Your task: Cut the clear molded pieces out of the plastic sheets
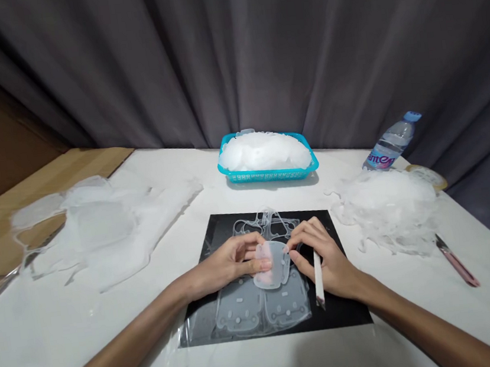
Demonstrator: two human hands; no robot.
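Note:
My left hand [236,259] is closed on a frosted, translucent plastic piece [277,266] with rounded corners, thumb in front and fingers behind. My right hand [323,257] is closed around a slim white-handled tool [318,278], whose lower end sticks out below the palm. Its fingertips meet at the piece's right edge; the tool's working tip is hidden or too small to make out. Below both hands, a clear moulded plastic sheet [262,306] with similar rounded shapes lies on a black mat [341,314]. Cut-out plastic frames [268,223] lie toward the mat's far edge.
A turquoise basket [271,176] heaped with frosted pieces stands at the back. Translucent plastic sheets [102,225] lie left, and a pile of plastic scraps [386,208] lies right. Near that pile are a water bottle [392,144], a tape roll [427,176] and a pink-handled knife [458,264].

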